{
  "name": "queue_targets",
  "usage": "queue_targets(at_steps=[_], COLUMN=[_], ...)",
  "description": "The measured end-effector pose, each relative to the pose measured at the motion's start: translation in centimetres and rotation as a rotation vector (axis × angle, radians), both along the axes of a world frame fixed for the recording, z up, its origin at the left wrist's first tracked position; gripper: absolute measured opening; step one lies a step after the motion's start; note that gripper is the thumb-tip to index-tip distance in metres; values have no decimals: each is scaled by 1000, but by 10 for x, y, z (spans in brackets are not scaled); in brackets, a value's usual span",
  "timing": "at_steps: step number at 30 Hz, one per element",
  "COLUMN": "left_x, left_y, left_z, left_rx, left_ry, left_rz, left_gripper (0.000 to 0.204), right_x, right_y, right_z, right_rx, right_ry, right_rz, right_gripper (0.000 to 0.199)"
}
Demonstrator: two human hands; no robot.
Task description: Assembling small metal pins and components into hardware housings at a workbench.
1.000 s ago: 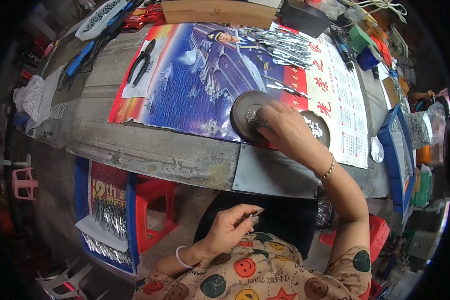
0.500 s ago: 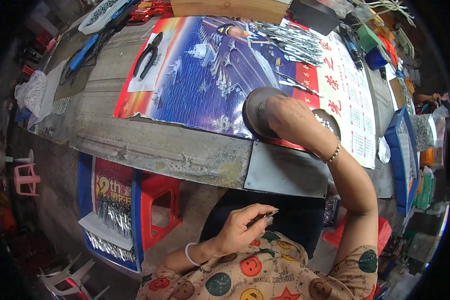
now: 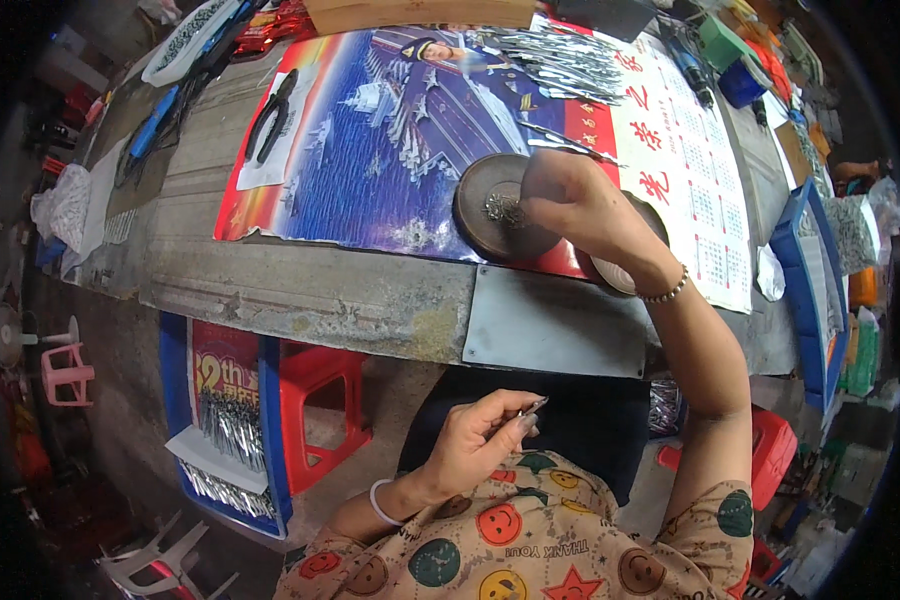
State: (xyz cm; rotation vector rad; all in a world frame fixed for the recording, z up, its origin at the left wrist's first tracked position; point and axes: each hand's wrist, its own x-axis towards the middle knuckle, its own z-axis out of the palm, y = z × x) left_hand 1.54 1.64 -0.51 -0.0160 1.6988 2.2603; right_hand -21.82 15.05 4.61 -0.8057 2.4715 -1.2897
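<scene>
Two round dark metal dishes [image 3: 500,208] sit near the bench's [image 3: 300,295] front edge, within easy reach. The near one holds a small heap of tiny silvery parts [image 3: 504,208]. The right hand [image 3: 570,195] is curled over it, fingertips pinching into the heap. The left hand [image 3: 485,435] waits low over the lap, closed on a thin metal piece [image 3: 532,408]. A glossy poster calendar [image 3: 410,140] lines the bench beneath, and loose silvery strips [image 3: 560,60] lie farther back.

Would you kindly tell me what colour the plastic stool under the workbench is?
The plastic stool is red, seen best in the head view.
</scene>
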Motion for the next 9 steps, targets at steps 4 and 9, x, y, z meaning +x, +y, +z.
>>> queue_targets(at_steps=[4, 9], left_x=[-1, -4], left_y=[4, -1], left_z=[4, 13], left_rx=[10, -40], left_ry=[0, 26], left_rz=[7, -6], left_gripper=[23, 24], right_x=[1, 12], right_y=[4, 7], right_z=[-3, 13], right_rx=[-93, -151], right_ry=[-128, -286], right_rz=[3, -80], right_gripper=[11, 16])
